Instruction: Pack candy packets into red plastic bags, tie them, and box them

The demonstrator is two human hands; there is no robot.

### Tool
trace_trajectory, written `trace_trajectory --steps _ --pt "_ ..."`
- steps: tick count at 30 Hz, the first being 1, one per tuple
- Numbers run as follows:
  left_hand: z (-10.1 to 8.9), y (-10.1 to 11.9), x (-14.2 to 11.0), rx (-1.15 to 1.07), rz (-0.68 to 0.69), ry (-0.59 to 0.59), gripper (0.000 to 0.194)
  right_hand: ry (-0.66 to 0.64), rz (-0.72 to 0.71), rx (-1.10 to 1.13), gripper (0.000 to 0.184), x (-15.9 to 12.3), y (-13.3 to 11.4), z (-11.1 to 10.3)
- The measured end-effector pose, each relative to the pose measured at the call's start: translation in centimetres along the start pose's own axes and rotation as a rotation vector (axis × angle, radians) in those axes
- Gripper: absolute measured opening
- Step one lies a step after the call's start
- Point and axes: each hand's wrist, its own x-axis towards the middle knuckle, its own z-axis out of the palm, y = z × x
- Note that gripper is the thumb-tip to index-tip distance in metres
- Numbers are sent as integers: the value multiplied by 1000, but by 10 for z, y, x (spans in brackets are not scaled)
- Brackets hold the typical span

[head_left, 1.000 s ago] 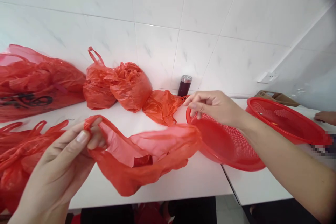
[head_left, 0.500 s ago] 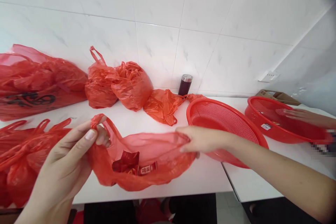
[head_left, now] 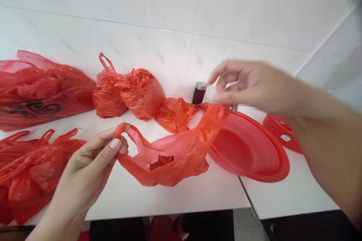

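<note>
A thin red plastic bag (head_left: pixel 181 158) hangs over the table with its mouth open towards me. My left hand (head_left: pixel 98 162) pinches the bag's left handle between thumb and forefinger. Inside the bag lies a small dark red packet (head_left: pixel 161 161). My right hand (head_left: pixel 240 84), blurred by motion, is raised above the bag's right end. Its thumb and forefinger are apart, and the raised right end of the bag meets its underside. Behind that hand, close to its fingertips, stands a dark flask (head_left: pixel 199 93) with a silver lid.
A red perforated basket (head_left: pixel 249 154) stands right of the bag, with a second basket (head_left: pixel 285 135) partly hidden by my right forearm. Filled red bags (head_left: pixel 141 94) line the tiled wall, and more bags (head_left: pixel 36 173) lie at the left. A crumpled bag (head_left: pixel 175 115) lies near the flask.
My right hand went down to the bag's right edge, then rose, and the bag's right end came up. My left hand moved rightward with the handle. The hand at the far basket left view.
</note>
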Motion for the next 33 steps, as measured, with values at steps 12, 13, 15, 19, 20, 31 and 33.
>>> trace_trajectory --steps 12,13,15,19,20,31,33 --pt "5 10 12 197 23 -9 29 -484 144 -709 22 -27 25 46" --pt "4 12 12 178 24 20 30 -536 177 -783 10 -29 27 43" --pt "1 17 15 120 21 80 34 -560 223 -827 13 -28 28 29" --pt "2 24 20 -4 85 160 40 -392 177 -417 19 -22 12 -4" --pt "4 24 22 -14 97 151 40 -384 157 -287 19 -20 9 -8" --pt "20 19 38 102 160 -212 34 -158 8 42 15 2 11 -2" --pt "28 21 38 119 114 -364 47 -179 -8 64 15 5 9 8"
